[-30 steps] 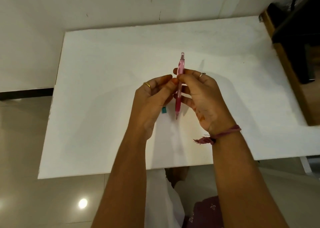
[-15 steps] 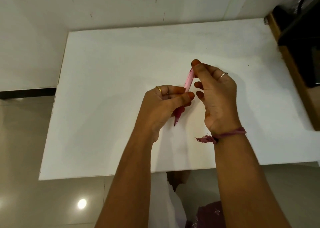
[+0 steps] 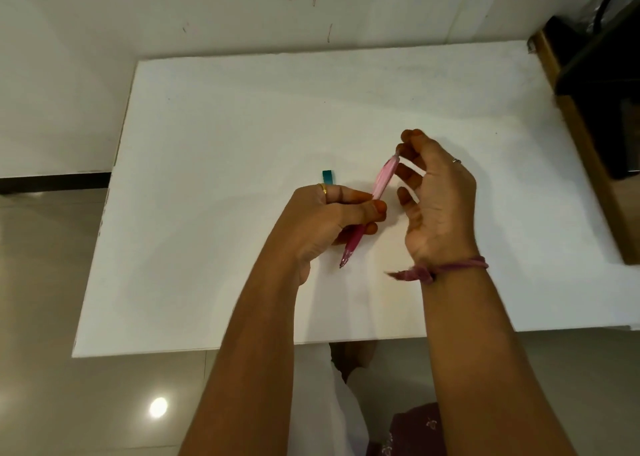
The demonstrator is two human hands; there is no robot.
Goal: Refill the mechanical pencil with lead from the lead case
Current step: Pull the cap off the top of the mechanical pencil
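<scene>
A person's two bare hands work above a white table [image 3: 214, 178], seen from a head camera looking down. The left hand [image 3: 322, 223] is closed around the middle of a pink pencil [image 3: 367, 209], thumb pressed across the barrel, holding it slanted with the tip pointing down toward the near edge of the table and the cap end angled up and away. The right hand [image 3: 436, 195] sits just right of the pencil, its thumb and forefinger pinched at the pencil's top end, the other fingers loosely curled and apart from the barrel. Whether the cap is on or already coming free is too blurred to tell. A small teal object [image 3: 327, 176], probably the lead case, pokes out just beyond the left hand, on the far side from the pencil tip; whether it is held or lies on the table is unclear. To do this step well, the left hand should keep the barrel steady while the right pulls the cap straight along the pencil's axis, without twisting sideways, and keeps hold of it afterward.
</scene>
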